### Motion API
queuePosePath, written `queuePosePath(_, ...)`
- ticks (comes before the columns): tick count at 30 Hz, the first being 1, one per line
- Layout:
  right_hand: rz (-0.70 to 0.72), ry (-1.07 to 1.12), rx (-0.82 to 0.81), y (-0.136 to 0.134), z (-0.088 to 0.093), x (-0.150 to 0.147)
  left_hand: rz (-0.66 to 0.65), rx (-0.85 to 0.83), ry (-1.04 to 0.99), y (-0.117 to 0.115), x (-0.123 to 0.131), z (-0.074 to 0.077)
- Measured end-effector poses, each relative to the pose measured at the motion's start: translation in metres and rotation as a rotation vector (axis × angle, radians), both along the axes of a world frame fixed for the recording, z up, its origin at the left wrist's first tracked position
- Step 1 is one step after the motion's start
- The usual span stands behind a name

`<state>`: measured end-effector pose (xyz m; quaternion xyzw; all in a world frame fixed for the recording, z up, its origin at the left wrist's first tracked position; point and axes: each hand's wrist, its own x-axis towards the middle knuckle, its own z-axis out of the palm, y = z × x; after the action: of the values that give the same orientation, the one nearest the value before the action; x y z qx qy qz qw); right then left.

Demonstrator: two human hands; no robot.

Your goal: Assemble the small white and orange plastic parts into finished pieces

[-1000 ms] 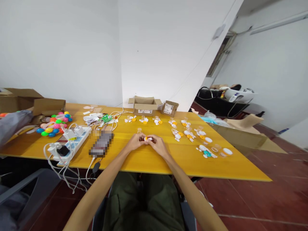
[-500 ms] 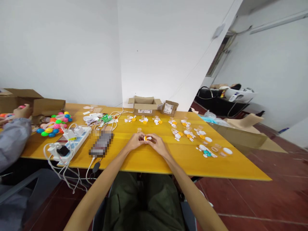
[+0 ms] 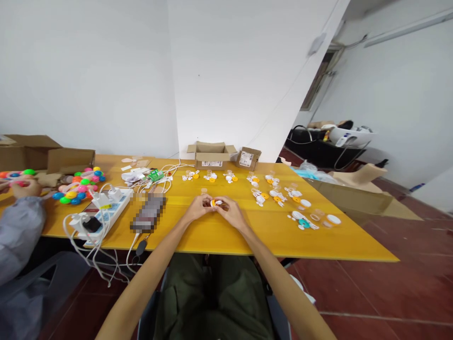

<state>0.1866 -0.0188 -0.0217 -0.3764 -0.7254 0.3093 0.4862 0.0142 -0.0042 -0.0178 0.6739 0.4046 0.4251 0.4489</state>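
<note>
My left hand (image 3: 198,208) and my right hand (image 3: 230,211) meet over the middle of the yellow table (image 3: 219,233). Both have their fingers closed on one small white and orange plastic piece (image 3: 214,203), held just above the tabletop. A small clear cup (image 3: 204,191) stands just behind my left hand. Several groups of similar white and orange small parts (image 3: 274,196) lie spread over the table beyond and to the right of my hands.
A white power strip (image 3: 106,208) with chargers and cables and a dark phone (image 3: 147,212) lie to the left. Coloured balls (image 3: 76,186), cardboard boxes (image 3: 212,155) and another person's grey sleeve (image 3: 17,233) are around. The table's right edge meets red floor.
My hands have stayed together on the small piece, turning it slightly. The person at the left has drawn their arm back and now holds a hand near the coloured balls.
</note>
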Motion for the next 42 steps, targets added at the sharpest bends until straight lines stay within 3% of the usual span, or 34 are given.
queuePosePath(8, -0.027, -0.014, -0.047, 0.001, 0.0, -0.001, 0.005, 0.05, 0.036, -0.001, 0.002, 0.001)
queuePosePath(20, -0.179, -0.18, -0.057, -0.001, 0.003, -0.001, 0.013, 0.097, 0.11, -0.004, 0.002, 0.002)
queuePosePath(29, -0.145, -0.157, -0.003, 0.002, 0.0, -0.001, 0.008, 0.103, 0.098, -0.007, 0.002, 0.005)
queuePosePath(35, -0.189, -0.107, 0.064, 0.039, 0.013, 0.004, 0.02, 0.109, 0.132, -0.007, 0.001, 0.005)
queuePosePath(42, 0.135, -0.404, 0.065, 0.093, 0.041, -0.033, 0.012, 0.132, 0.166, -0.006, 0.001, 0.004)
